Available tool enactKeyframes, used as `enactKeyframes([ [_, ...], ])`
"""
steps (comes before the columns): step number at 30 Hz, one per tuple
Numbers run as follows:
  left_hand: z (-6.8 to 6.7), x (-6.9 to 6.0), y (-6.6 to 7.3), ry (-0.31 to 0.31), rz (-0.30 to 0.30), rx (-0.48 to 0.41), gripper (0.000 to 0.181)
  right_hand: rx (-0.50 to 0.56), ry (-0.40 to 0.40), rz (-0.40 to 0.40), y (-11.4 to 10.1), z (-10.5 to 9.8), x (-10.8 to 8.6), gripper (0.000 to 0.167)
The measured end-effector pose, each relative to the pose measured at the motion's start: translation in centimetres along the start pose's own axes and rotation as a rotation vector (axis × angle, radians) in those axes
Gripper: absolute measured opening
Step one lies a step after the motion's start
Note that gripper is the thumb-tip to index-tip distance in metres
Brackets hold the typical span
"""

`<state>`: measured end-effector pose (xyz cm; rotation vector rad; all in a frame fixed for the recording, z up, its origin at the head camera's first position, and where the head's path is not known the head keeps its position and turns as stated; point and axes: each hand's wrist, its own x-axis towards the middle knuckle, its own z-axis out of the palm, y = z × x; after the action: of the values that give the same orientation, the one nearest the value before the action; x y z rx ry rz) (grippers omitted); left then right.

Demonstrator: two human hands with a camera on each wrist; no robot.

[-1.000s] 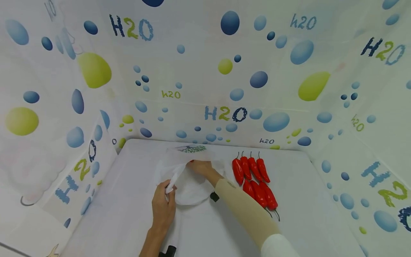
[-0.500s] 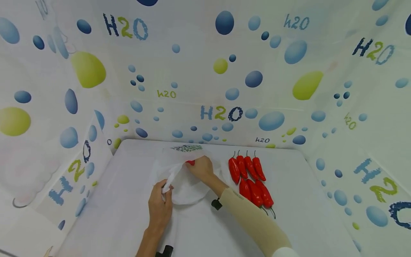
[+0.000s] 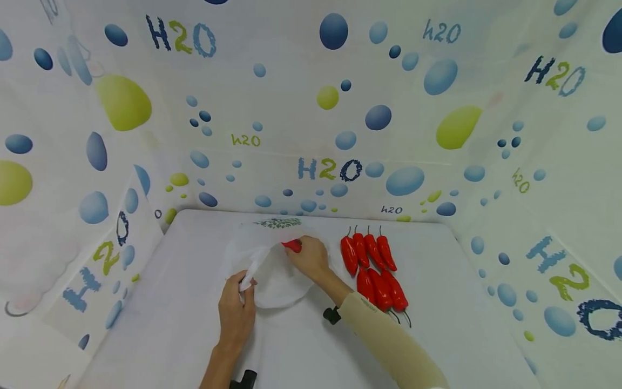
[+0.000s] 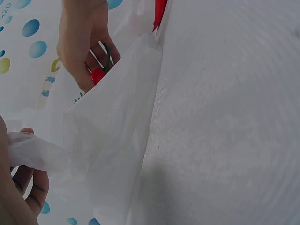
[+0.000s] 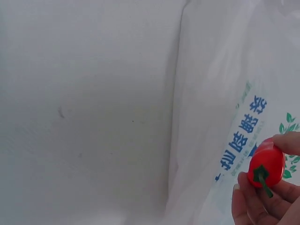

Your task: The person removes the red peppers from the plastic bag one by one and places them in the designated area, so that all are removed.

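My left hand (image 3: 235,313) pinches the rim of a white plastic bag (image 3: 282,289) that lies on the table, its mouth towards me. Between the thumb and fingers of my right hand (image 3: 311,258) is a red chili pepper (image 3: 292,246), held at the bag's opening. In the right wrist view the pepper (image 5: 268,164) shows its green stem end, with the bag's printed side (image 5: 206,117) beyond it. The left wrist view has the gathered bag edge (image 4: 35,152) in my left fingers. Part of the bag's inside is hidden by my right hand.
Several red chili peppers (image 3: 372,250) lie in two rows on the white table (image 3: 452,302), right of the bag. My right forearm passes just left of the lower row. A bubble-print curtain (image 3: 286,92) surrounds the table at the back and sides.
My right hand has turned and shifted slightly at the bag's mouth, and more of its chili pepper shows. My left hand keeps its grip on the rim. The head view has swung slightly right.
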<state>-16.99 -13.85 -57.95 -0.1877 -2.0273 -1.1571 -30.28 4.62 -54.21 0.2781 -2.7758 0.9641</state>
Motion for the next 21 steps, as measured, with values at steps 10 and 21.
enactKeyframes([
  [10,0.2,0.0,-0.3,-0.003,-0.01,0.001,0.025,0.067,0.034,-0.007,-0.1,-1.3,-2.0,0.046],
  [21,0.1,0.0,-0.4,-0.025,-0.031,-0.008,0.022,0.082,0.059,0.039,0.0,-2.5,-3.7,0.047],
])
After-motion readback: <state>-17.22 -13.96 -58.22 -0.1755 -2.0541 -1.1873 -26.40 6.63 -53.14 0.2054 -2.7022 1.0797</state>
